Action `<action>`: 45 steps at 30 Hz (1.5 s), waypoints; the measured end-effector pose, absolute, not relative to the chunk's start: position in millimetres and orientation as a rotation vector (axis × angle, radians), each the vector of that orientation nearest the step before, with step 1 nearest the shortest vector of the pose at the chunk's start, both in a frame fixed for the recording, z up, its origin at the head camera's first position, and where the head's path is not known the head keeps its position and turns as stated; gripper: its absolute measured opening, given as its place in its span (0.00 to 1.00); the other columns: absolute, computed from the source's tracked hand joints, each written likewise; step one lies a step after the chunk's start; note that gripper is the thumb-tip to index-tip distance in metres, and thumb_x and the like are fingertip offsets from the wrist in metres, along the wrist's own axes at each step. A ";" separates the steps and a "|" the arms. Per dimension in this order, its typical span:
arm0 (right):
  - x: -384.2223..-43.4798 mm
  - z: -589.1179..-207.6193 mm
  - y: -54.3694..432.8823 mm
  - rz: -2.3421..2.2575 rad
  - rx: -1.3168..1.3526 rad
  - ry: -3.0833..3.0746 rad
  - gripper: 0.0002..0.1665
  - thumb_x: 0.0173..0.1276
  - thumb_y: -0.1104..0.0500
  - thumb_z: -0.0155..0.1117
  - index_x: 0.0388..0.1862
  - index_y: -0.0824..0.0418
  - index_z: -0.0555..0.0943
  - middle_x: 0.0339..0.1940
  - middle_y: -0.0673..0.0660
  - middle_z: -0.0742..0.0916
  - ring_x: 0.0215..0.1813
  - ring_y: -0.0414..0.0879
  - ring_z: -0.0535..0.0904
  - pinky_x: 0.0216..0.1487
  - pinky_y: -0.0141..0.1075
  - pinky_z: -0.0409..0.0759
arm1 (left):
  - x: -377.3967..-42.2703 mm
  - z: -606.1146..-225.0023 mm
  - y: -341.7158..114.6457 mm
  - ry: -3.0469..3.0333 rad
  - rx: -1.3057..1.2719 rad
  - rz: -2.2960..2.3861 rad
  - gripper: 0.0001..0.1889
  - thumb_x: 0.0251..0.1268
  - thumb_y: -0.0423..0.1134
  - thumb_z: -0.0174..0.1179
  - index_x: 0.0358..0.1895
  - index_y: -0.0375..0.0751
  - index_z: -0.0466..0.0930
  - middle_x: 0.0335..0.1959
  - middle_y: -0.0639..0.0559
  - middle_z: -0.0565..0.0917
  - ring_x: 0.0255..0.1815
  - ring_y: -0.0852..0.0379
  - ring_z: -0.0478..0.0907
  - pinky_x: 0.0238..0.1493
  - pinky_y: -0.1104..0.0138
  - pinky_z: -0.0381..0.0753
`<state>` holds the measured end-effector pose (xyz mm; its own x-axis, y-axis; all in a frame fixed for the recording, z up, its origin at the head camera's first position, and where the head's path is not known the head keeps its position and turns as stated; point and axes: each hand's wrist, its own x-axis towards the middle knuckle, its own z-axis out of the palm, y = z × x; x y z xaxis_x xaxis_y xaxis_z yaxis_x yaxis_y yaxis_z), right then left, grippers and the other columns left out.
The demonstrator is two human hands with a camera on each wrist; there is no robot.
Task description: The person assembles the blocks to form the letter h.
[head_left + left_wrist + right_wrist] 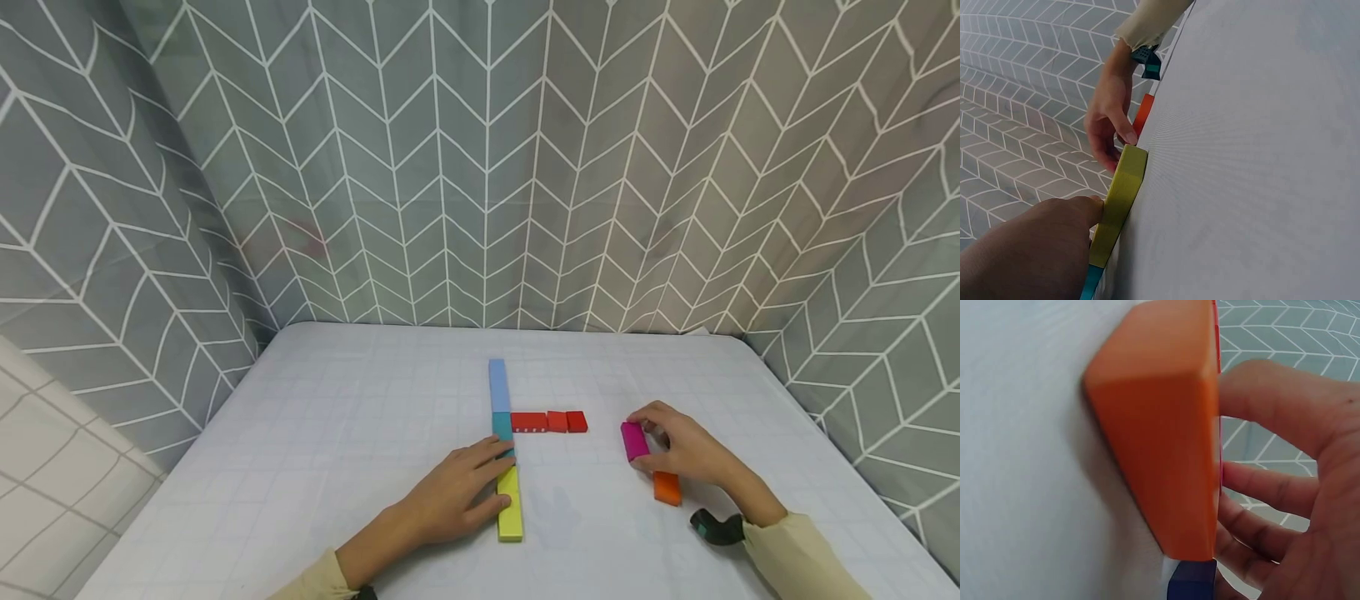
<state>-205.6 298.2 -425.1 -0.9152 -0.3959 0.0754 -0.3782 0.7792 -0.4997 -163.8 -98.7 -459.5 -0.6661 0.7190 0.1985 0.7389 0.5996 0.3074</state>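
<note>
My left hand (461, 492) rests on a vertical line of blocks, thumb and fingers spread along the yellow block (510, 517) and the teal block (502, 423) above it. In the left wrist view, the yellow block (1119, 200) lies end to end with a teal one (1092, 280). Over on the right, my right hand (690, 446) pinches a magenta block (633, 440) between thumb and fingers. Just below that hand sits an orange block (667, 488), which looms large and close in the right wrist view, with a dark blue block (1192, 581) beyond its end.
A light blue block (498, 385) tops the vertical line. From the teal part a row of red blocks (529, 422) extends rightward, the first with white dots. All lie on a white cloth-covered table (337, 400). Grey patterned curtains (465, 167) stand behind and beside it.
</note>
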 end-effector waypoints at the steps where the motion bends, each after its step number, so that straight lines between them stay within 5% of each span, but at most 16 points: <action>1: -205.7 -425.9 298.0 -0.813 -0.643 2.938 0.34 0.55 0.55 0.85 0.58 0.62 0.81 0.49 0.53 0.81 0.48 0.49 0.78 0.47 0.42 0.84 | -163.8 -459.7 -98.7 -2.762 -1.259 -0.571 0.31 0.81 0.58 0.51 0.78 0.46 0.70 0.79 0.54 0.65 0.81 0.53 0.57 0.73 0.50 0.67; 45: -199.5 -428.5 267.1 -0.864 -0.835 2.910 0.34 0.55 0.48 0.84 0.57 0.57 0.81 0.52 0.48 0.81 0.53 0.48 0.78 0.52 0.46 0.84 | -165.9 -460.8 -98.7 -2.762 -1.264 -0.579 0.31 0.81 0.59 0.50 0.78 0.46 0.69 0.80 0.54 0.65 0.81 0.53 0.57 0.73 0.51 0.67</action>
<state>-199.5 267.1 -428.5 -0.8593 -0.4885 0.1514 -0.4920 0.7087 -0.5056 -165.9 -98.7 -460.8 -0.6650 0.7204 0.1970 0.7389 0.5962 0.3141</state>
